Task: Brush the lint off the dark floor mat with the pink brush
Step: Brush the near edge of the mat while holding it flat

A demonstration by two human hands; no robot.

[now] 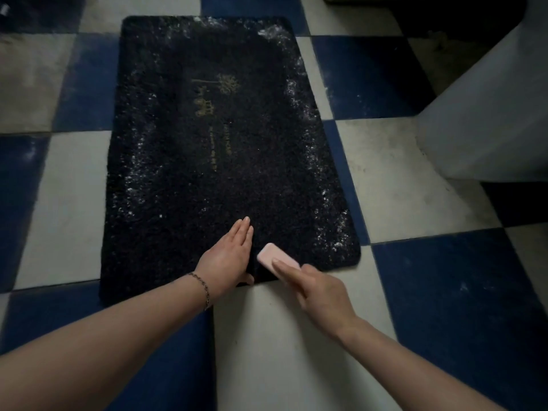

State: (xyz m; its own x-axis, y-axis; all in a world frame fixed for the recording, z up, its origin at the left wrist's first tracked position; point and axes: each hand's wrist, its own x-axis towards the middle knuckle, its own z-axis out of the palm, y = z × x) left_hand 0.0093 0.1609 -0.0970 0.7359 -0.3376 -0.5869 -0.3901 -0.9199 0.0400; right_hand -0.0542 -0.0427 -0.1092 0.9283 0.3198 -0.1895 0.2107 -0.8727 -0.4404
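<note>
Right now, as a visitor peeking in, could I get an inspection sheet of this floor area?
Surface: blue-and-white checkered floor, dim light.
Job's things: dark mat lies flat, white lint along its side and far edges; pink brush on the near edge.
Clutter: nothing seen.
Hands: left hand presses flat on the mat; right hand holds the brush.
Cables: nothing seen.
Surroundings: pale object at right, partly out of view.
</note>
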